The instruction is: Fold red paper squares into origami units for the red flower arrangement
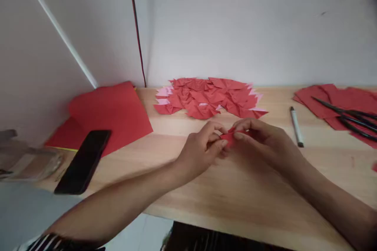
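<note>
A small piece of folded red paper [229, 139] is held between both hands above the wooden table. My left hand [206, 143] pinches its left side between thumb and fingers. On the other side, my right hand [262, 139] grips the paper with thumb and fingertips. The fingers cover much of the paper, so its full shape is hidden. Just beyond the hands lies a cluster of folded red paper pieces [206, 96], some with pink sides showing, set in overlapping rows near the wall.
Large red sheets [118, 113] lie at the left, with a black phone [84, 162] partly on them. A clear container [32, 164] is at the left edge. To the right are a white marker [296, 127], more red paper [330, 98] and black scissors [350, 117] on it.
</note>
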A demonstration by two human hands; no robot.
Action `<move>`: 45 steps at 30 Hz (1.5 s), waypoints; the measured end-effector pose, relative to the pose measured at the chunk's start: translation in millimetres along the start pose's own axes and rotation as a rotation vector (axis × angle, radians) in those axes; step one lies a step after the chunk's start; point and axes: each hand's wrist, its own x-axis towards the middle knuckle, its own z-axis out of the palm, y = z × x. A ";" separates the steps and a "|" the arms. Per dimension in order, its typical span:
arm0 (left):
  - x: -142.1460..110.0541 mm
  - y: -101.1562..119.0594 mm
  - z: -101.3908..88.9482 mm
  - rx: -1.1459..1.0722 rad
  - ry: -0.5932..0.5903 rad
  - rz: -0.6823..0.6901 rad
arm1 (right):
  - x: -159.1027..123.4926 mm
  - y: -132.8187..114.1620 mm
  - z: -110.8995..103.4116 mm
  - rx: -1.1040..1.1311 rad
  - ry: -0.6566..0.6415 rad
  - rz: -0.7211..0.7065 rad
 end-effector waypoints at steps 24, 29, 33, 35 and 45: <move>8.1 3.8 -5.6 -0.169 0.165 -0.061 | 1.0 -9.3 -1.5 0.357 -0.088 0.226; 8.7 7.8 -5.1 -0.257 0.154 -0.081 | 0.0 -17.4 1.7 0.313 -0.158 0.174; 7.2 9.1 -3.1 -0.285 0.120 -0.100 | 0.6 -13.2 -0.3 0.305 -0.119 0.187; 6.9 8.8 -2.7 -0.296 0.122 -0.119 | 1.1 -9.5 -1.1 0.292 -0.115 0.185; 2.5 8.5 -2.2 -0.003 0.210 0.114 | -4.7 -9.0 2.6 0.191 -0.054 0.048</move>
